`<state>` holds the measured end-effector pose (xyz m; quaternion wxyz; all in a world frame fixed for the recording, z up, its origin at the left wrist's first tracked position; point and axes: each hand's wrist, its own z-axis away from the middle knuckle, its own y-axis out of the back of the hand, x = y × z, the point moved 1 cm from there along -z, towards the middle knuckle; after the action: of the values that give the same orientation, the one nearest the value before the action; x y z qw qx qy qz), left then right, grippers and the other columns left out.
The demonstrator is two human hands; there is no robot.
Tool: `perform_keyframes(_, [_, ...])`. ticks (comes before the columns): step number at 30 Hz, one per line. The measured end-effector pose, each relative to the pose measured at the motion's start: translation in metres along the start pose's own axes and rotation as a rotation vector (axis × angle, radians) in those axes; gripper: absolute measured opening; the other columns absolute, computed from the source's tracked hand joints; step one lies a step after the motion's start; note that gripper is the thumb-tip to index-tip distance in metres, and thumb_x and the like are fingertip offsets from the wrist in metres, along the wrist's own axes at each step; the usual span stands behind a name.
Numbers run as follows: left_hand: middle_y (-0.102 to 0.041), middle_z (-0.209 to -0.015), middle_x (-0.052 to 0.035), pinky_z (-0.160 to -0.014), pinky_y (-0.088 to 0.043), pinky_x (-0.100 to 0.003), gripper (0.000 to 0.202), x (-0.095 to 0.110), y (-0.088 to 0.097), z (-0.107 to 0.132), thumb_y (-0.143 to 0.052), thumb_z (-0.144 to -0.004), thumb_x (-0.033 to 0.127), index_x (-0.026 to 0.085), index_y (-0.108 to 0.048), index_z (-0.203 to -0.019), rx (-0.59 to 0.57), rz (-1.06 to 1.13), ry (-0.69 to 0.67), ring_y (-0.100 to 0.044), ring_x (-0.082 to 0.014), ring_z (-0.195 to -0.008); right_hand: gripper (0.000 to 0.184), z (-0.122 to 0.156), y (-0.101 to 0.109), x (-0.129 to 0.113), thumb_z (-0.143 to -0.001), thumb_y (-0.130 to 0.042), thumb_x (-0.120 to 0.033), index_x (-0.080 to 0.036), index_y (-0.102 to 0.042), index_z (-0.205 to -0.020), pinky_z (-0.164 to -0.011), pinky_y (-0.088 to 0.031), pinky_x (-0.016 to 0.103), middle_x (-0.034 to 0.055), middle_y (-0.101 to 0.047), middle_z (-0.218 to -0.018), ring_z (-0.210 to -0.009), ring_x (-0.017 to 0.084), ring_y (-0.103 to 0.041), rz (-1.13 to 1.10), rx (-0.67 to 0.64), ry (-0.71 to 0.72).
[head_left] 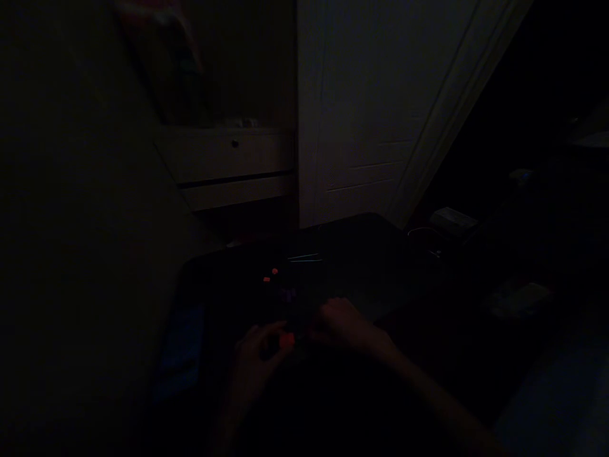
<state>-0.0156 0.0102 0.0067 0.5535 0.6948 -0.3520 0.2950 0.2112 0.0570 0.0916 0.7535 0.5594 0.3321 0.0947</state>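
The scene is very dark. My left hand [259,358] is low in the middle of the view, its fingers curled round a small orange-red piece [287,341]. My right hand [340,324] lies close to its right over a dark table [371,266], fingers bent and pressed down towards the same spot; what they hold is hidden. Two small orange-red bits [271,275] and a small purple thing [287,294] lie on the table just beyond my hands. A thin pale needle-like line [304,258] lies further back.
A white door [375,108] stands behind the table. Left of it is a pale drawer unit [228,162] with a knob. A small pale box [454,219] and dim objects lie at the right. A blue item [183,346] lies at the table's left.
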Motion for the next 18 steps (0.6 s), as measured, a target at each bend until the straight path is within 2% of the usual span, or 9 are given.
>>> perform_keyframes(3, [-0.081,-0.101,-0.0053,-0.080,-0.061,-0.038,0.028,0.002,-0.001,-0.001,-0.077,-0.081,0.037,0.029,-0.083,-0.107,-0.042,0.032,-0.082,-0.073,-0.0247,-0.088,0.018,0.001,-0.003,0.001,-0.095,-0.067,-0.025,-0.023,-0.085,-0.092,-0.062,-0.035,0.025,0.0033,-0.083,-0.090,-0.077,0.018,-0.073,-0.094,0.032,0.032])
perform_keyframes(5, [-0.079,-0.099,-0.0057,-0.083,-0.060,-0.039,0.022,0.006,-0.001,-0.001,-0.075,-0.084,0.034,0.028,-0.083,-0.102,-0.065,0.044,-0.124,-0.073,-0.0255,-0.093,0.020,-0.002,-0.006,-0.003,-0.097,-0.066,-0.027,-0.024,-0.085,-0.094,-0.064,-0.036,0.025,0.0037,-0.083,-0.091,-0.079,0.018,-0.074,-0.118,0.048,0.072])
perform_keyframes(11, [-0.075,-0.092,-0.0052,-0.079,-0.059,-0.037,0.014,0.018,-0.001,-0.001,-0.073,-0.081,0.024,0.024,-0.082,-0.091,-0.059,0.006,-0.125,-0.072,-0.0244,-0.088,0.022,-0.012,-0.013,-0.011,-0.098,-0.067,-0.037,-0.026,-0.086,-0.101,-0.066,-0.037,0.027,0.0055,-0.084,-0.095,-0.088,0.022,-0.076,-0.073,0.016,0.118])
perform_keyframes(18, [-0.076,-0.091,-0.0036,-0.081,-0.059,-0.037,0.010,0.011,-0.004,-0.001,-0.077,-0.083,0.028,0.026,-0.082,-0.091,-0.063,-0.005,-0.163,-0.072,-0.0245,-0.090,0.020,-0.004,-0.011,0.001,-0.097,-0.067,-0.033,-0.024,-0.085,-0.096,-0.062,-0.032,0.027,0.0051,-0.084,-0.090,-0.081,0.021,-0.074,0.002,0.010,0.092])
